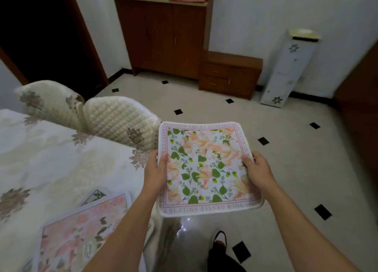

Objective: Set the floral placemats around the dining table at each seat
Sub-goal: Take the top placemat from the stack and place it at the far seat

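Lying nearest on the cloth-covered table (51, 153) is a pink placemat (81, 226), while a floral placemat (206, 169) is gripped at its side edges by the left hand (156, 173) and right hand (256, 171) over the tiled floor (286, 138), beside two covered chairs (120, 120).

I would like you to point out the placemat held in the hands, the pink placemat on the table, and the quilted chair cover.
held placemat (206, 167), head view, its printed middle.
pink placemat (81, 228), head view, its pink centre.
quilted chair cover (116, 118), head view, the plain quilted back.
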